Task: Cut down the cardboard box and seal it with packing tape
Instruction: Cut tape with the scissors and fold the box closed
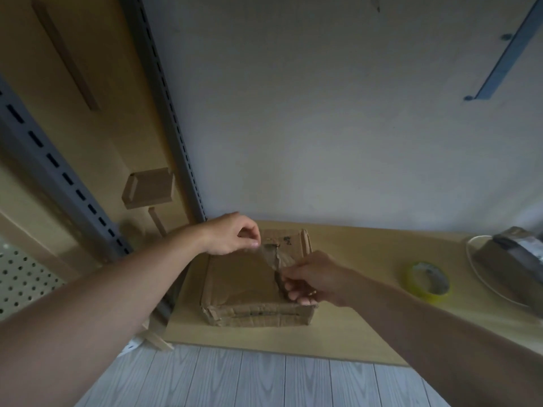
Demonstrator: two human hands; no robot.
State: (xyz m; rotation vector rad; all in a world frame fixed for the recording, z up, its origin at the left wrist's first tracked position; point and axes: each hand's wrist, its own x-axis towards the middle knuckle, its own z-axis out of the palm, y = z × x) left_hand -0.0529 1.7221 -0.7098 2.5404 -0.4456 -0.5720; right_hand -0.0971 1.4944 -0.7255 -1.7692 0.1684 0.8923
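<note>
A low, flat cardboard box [244, 280] lies on a tan sheet [352, 327] on the floor, its near edge ragged. A wrinkled strip of clear packing tape [274, 257] stretches across the box's top. My left hand [232, 235] pinches the strip's far end near the back of the box. My right hand [311, 277] grips the strip's near end at the right front corner. A roll of tape with a yellow core [427, 282] lies on the sheet to the right, apart from both hands.
A dark wrapped bundle with a white cord [511, 259] sits at the far right. Metal shelf uprights [73, 186] and cardboard panels [148, 188] stand at the left. A white wall is behind; grey floorboards [264, 380] run along the front.
</note>
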